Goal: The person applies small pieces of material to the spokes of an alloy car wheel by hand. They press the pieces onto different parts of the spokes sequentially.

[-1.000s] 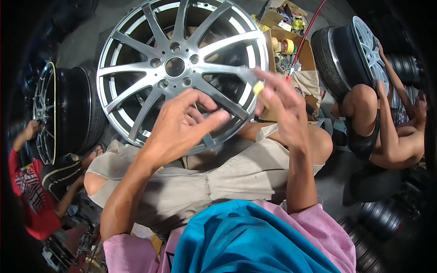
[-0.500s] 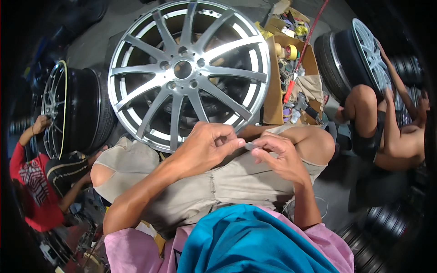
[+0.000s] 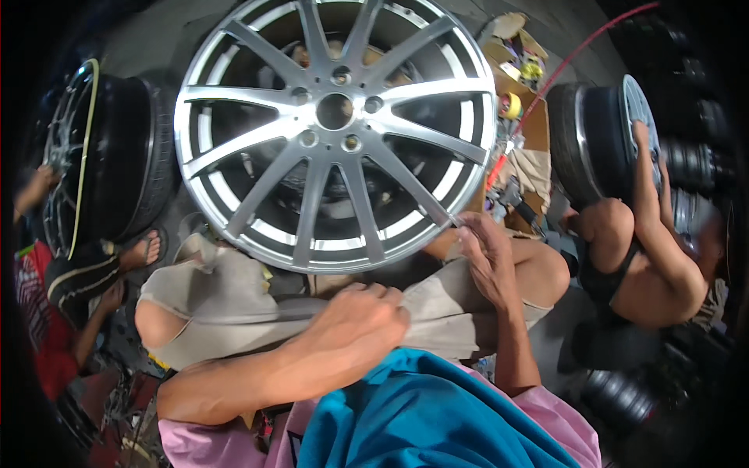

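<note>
A large silver alloy wheel rim (image 3: 334,144) with many slim spokes lies face up in front of my crossed legs. At the outer end of one lower-right spoke, my right hand (image 3: 490,256) has its thumb and fingers pinched on a small grey piece (image 3: 456,222), mostly covered by the fingertips. That piece meets the rim's edge. Over my lap, my left hand (image 3: 363,318) is closed with its fingers curled under, slightly blurred; whatever it holds, if anything, is hidden. It is apart from the rim. Beige trousers (image 3: 226,300) lie beneath both hands.
Right of the rim stands a cardboard box (image 3: 537,117) with tape rolls and tools; a red rod (image 3: 563,66) lies across it. A person (image 3: 651,265) on the right handles a wheel (image 3: 597,136). On the left, another person's hand (image 3: 37,187) touches a wheel (image 3: 109,156).
My hands have parted: the right has moved up to the rim's edge with the small grey piece, the left down toward my waist. The rim appears larger and lies further right in view.
</note>
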Demonstrator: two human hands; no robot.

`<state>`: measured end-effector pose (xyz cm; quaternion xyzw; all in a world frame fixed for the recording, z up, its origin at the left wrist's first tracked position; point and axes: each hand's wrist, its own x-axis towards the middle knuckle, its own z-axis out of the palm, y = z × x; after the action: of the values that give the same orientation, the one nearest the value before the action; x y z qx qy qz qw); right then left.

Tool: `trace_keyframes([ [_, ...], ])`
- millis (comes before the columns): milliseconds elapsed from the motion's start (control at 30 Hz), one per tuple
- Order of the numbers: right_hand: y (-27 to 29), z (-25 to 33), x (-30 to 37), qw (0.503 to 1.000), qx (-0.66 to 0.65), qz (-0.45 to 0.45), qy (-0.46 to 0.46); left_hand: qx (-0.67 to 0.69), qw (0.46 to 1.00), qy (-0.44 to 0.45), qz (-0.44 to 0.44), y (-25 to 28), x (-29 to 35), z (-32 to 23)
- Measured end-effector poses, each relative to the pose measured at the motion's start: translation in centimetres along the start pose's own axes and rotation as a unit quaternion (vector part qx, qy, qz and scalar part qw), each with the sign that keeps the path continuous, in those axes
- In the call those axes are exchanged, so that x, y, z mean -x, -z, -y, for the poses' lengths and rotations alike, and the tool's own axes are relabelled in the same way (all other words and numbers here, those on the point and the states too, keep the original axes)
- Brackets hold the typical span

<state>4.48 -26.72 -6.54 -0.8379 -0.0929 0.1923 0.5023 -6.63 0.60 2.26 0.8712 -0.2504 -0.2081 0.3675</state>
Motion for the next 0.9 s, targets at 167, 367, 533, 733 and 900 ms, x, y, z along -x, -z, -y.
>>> trace_keyframes([
  [167, 0.4, 0.5, -0.1, 0.998, 0.053, -0.014, 0.004, -0.045, 0.997, 0.056, 0.023, 0.8, -0.1, 0.2],
  [367, 1.3, -0.3, 0.5, 0.994, 0.087, -0.016, 0.066, -0.084, 0.994, 0.059, 0.033, -1.7, -1.3, -0.7],
  [533, 1.1, -1.4, 1.6, 0.995, 0.034, -0.026, 0.085, -0.062, 0.99, 0.123, -0.009, -5.1, -2.6, -4.5],
  [733, 2.3, -0.3, 1.6, 0.99, 0.09, 0.01, 0.112, -0.043, 0.987, 0.142, -0.056, -6.3, -2.7, -5.5],
  [900, 2.8, 0.6, 0.9, 0.989, 0.078, -0.029, 0.124, -0.043, 0.986, 0.138, -0.089, -7.8, -3.3, -4.7],
])
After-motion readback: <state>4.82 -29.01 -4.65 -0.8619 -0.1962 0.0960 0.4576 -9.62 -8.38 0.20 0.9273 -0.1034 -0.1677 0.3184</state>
